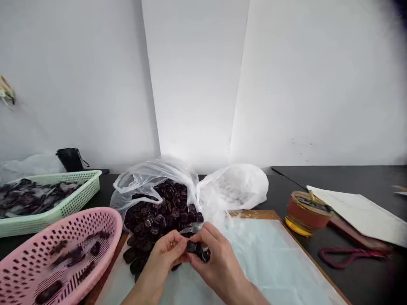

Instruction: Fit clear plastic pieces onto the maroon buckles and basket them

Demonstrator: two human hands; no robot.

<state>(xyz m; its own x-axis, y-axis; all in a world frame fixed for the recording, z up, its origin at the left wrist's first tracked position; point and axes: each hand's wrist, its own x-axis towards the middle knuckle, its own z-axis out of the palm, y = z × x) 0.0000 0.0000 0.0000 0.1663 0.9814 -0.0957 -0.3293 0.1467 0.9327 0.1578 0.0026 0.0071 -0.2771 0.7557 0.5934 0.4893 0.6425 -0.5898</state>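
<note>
My right hand (pixel 219 256) is closed on a small glossy dark plastic piece (pixel 193 247), and a second shiny dark bit shows below its fingers. Fingertips of my left hand (pixel 168 254) are pinched together right beside that piece; what they hold, if anything, is hidden. Just behind both hands, a heap of similar dark pieces (pixel 165 209) spills from a clear plastic bag (pixel 136 176) onto the pale covered board (pixel 270 258). A thin metallic edge shows between the hands, too small to make out.
At left are a pink basket (pixel 116 224) with a few dark pieces and a green basket (pixel 73 205) full of them. A black cup (pixel 70 159) stands behind. To the right lie tape rolls (pixel 307 212), red-handled scissors (pixel 346 255) and white paper (pixel 356 212). A wall (pixel 197 84) rises behind.
</note>
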